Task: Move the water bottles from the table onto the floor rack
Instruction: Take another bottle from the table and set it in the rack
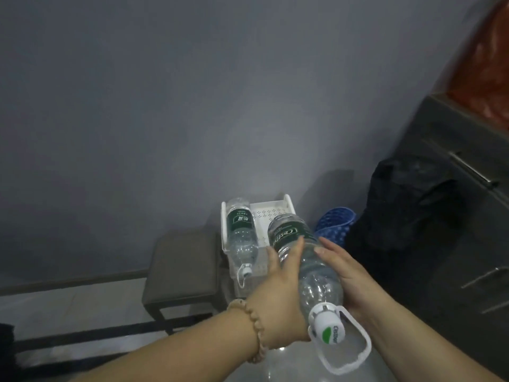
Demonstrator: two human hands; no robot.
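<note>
I hold a large clear water bottle point(305, 260) with a green label between both hands, lying lengthwise with its white cap and carry loop toward me. My left hand point(278, 285) wraps its left side, thumb over the label. My right hand point(347, 274) cups the right side, fingers nearly straight along it. The bottle hovers over the near right part of a white perforated floor rack point(278, 206). A second bottle point(241, 235) of the same kind lies in the rack's left side, cap toward me.
A dark low stool point(181, 266) stands left of the rack. A blue slipper point(334, 224) and a black bag point(407, 205) lie to the right, beside a dark cabinet point(468, 161) with metal handles. A grey wall is behind.
</note>
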